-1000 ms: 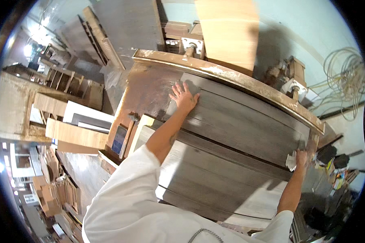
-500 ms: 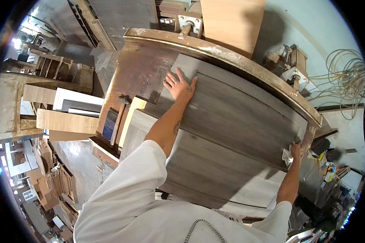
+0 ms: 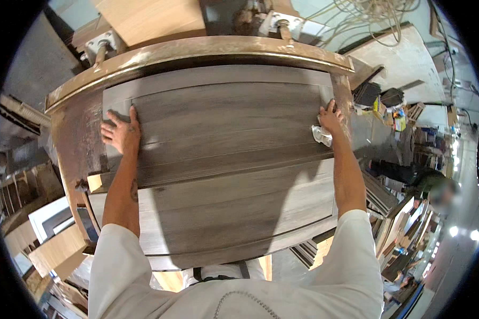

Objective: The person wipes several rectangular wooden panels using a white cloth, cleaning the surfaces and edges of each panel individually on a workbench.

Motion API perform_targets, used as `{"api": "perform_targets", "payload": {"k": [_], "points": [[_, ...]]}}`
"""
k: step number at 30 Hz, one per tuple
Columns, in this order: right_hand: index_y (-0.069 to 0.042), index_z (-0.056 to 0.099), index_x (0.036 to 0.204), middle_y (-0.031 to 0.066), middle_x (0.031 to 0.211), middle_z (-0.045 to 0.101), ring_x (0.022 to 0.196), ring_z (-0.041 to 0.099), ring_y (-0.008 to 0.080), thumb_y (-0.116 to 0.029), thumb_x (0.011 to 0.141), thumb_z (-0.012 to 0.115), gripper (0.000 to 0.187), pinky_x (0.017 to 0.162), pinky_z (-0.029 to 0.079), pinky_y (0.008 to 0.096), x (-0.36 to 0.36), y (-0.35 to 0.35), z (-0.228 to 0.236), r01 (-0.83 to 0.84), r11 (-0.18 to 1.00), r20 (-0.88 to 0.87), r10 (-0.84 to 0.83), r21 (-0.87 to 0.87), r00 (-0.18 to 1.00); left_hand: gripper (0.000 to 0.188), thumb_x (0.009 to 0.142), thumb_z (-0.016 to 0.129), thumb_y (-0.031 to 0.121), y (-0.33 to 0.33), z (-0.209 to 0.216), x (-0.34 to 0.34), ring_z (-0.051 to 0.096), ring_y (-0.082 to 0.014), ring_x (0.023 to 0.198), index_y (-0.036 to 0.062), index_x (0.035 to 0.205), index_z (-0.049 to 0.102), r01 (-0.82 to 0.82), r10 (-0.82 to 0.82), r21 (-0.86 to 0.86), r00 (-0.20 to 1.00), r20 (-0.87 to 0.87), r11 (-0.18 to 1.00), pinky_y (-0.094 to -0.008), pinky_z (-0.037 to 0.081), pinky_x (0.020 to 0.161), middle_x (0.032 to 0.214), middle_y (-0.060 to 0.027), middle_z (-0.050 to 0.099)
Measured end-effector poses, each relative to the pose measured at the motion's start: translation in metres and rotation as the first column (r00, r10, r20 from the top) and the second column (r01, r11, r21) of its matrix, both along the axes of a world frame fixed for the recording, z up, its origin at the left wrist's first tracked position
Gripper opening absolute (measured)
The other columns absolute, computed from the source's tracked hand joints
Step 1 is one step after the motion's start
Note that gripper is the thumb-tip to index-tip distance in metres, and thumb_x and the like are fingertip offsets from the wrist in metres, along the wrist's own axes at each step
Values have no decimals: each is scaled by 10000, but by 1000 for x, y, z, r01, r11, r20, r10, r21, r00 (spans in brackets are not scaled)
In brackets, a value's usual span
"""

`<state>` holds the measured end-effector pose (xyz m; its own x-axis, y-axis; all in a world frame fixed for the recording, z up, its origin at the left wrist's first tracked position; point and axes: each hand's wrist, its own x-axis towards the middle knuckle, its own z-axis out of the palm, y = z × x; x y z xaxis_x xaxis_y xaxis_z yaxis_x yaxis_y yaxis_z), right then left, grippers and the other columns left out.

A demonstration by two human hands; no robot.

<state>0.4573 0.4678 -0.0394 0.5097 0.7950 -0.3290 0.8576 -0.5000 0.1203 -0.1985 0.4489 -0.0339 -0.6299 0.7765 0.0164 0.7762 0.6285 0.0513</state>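
A grey wood-grain panel door (image 3: 223,109) lies flat on the worn brown workbench (image 3: 80,119). My left hand (image 3: 121,133) rests open, fingers spread, on the left end of its frame. At the right end, my right hand (image 3: 331,118) has bent fingers over the frame edge, and a crumpled white cloth (image 3: 321,135) shows under its palm. A second grey panel (image 3: 223,212) of the same look lies nearer my body, partly in my shadow. By its left corner is the end of a pale wood block (image 3: 95,183).
A raised brown bar (image 3: 197,52) with metal screw fittings (image 3: 285,31) bounds the bench's far side. A hammer head (image 3: 82,185) and a phone (image 3: 88,223) lie at the left edge. Coiled hose (image 3: 375,18) hangs far right. Another person (image 3: 431,186) is at the right.
My view has swung to the right, so the panels now look more level. Both hands stay at about the same places on the far panel's two ends.
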Motion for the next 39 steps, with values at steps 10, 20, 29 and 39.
{"api": "perform_targets", "payload": {"k": [10, 20, 29, 39], "points": [[-154, 88, 1478, 243, 1421, 233, 1283, 254, 441, -545, 936, 286, 697, 985, 266, 617, -38, -6, 30, 83, 994, 23, -85, 73, 996, 933, 819, 291, 761, 4, -1, 1, 117, -411, 1372, 100, 1465, 166, -23, 23, 38, 1000, -8, 999, -553, 96, 1089, 1472, -276, 150], [-137, 110, 1468, 245, 1409, 265, 1271, 281, 435, -526, 941, 285, 679, 983, 280, 601, -44, -9, 33, 70, 991, 72, -79, 116, 994, 922, 822, 294, 757, 5, -5, 2, 132, -392, 1369, 98, 1457, 179, -35, 36, 24, 998, -46, 999, -551, 126, 1082, 1468, -265, 154], [-129, 130, 1467, 253, 1383, 299, 1236, 318, 437, -525, 942, 277, 674, 954, 300, 605, -44, -8, 26, 25, 988, 106, -41, 153, 994, 905, 833, 302, 741, 3, -1, 1, 146, -410, 1354, 88, 1450, 200, -18, 21, 49, 999, -42, 999, -558, 129, 1071, 1455, -278, 174], [-133, 128, 1467, 246, 1353, 326, 1214, 345, 432, -536, 940, 267, 678, 950, 315, 597, -36, -10, 24, 6, 988, 164, -32, 153, 986, 938, 826, 282, 755, 5, -3, 5, 161, -431, 1351, 65, 1454, 185, 1, 0, 44, 999, -33, 999, -558, 116, 1073, 1453, -303, 172]]}}
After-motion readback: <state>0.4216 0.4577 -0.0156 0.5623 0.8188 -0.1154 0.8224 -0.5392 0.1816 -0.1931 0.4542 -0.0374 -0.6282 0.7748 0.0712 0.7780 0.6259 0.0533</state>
